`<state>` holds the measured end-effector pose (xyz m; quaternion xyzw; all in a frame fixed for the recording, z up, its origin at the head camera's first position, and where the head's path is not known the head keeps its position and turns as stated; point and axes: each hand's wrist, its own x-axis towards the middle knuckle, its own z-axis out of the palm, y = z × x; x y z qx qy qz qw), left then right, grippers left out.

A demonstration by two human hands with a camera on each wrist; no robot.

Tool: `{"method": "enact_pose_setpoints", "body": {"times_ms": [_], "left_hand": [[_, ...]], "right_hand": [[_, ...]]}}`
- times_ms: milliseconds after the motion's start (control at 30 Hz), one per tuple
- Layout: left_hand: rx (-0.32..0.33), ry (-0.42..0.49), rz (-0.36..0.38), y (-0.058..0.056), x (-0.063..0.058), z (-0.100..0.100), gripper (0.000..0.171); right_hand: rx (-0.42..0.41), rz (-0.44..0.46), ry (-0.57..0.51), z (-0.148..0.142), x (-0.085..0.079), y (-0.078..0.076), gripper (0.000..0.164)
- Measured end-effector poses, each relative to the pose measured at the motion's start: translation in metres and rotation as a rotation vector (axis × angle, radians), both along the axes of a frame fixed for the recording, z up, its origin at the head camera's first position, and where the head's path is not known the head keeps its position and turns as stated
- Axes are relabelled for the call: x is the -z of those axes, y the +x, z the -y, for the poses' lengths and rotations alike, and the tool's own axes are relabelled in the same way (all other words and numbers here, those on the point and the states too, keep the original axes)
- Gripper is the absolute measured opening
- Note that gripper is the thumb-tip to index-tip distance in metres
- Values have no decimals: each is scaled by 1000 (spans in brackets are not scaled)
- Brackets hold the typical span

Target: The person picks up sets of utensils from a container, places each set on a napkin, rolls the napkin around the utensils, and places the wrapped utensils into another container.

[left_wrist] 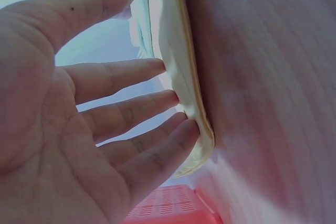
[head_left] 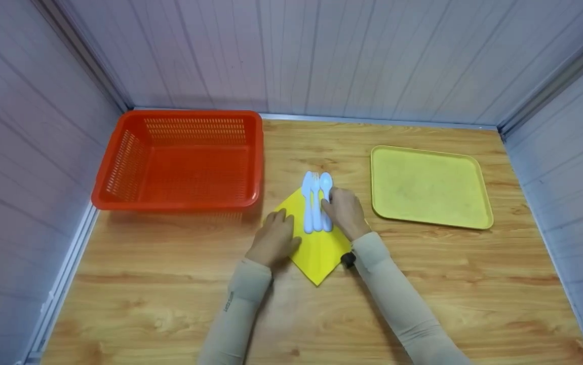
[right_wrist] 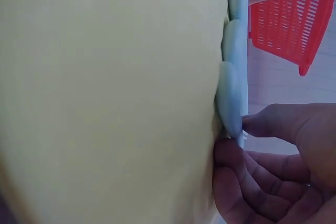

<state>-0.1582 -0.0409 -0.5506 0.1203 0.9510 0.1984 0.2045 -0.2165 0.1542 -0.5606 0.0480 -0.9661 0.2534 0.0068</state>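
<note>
Pale panelled walls box in a wooden table on three sides. Near its middle lies a yellow napkin, turned like a diamond w/ one corner pointing toward the person. On the napkin's upper part sit three pale blue plastic utensils side by side, touching, heads pointing away & reaching past the napkin's far corner; at least a fork & a spoon, third one hard to tell.

Right hand rests on the utensils' right side, fingers curled against the handles; rt wrist view shows thumb & fingertips touching the nearest handle, pinching it against the napkin. Left hand lies on the napkin's left edge, fingers straight & slightly spread; lft wrist view shows fingertips at the napkin's edge.

Orange basket stands at the table's far left, well apart from the napkin. Yellow-green tray lies to the right, near the right hand but not touching.
</note>
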Motion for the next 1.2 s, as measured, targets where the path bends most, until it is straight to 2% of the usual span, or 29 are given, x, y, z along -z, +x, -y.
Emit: {"method": "enact_pose_setpoints", "body": {"times_ms": [500, 767, 867, 967, 1067, 1200], "left_hand": [[7, -13, 7, -2, 1, -3, 61], [33, -30, -36, 8, -4, -3, 60], [56, -49, -46, 15, -8, -3, 61], [94, -57, -87, 24, -14, -3, 61], [144, -59, -158, 34, -17, 1, 59], [200, -46, -253, 44, -16, 7, 55]], "right_hand": [[16, 21, -16, -3, -1, -2, 25], [0, 9, -3, -10, -11, 7, 23], [-28, -5, 12, -15, -19, 16, 24], [-76, -20, 48, -21, -26, 27, 24], [-134, -40, 105, -29, -30, 40, 23], [-268, -137, 166, -40, -29, 58, 22]]}}
